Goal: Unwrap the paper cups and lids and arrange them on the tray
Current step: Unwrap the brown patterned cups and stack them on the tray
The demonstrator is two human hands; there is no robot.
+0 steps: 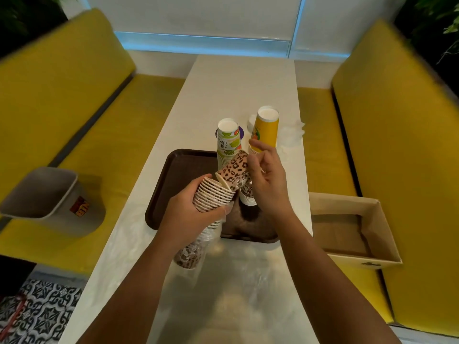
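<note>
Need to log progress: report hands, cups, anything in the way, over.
Left hand grips leopard cup stack, plastic wrap trailing. Right hand pinches top cup, tilted off the stack. Tray left half bare, no obstruction.

tray [173,170] middle hidden, plastic wrap [211,240] blurred

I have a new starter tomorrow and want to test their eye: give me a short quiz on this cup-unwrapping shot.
1. True or false: the left hand is empty.
2. What does the right hand pinch? A) one leopard cup B) a lid C) a straw
3. Fill in: the box sits on the ___ bench.
Key: 1 false, it grips the leopard stack; 2 A; 3 right.
</note>
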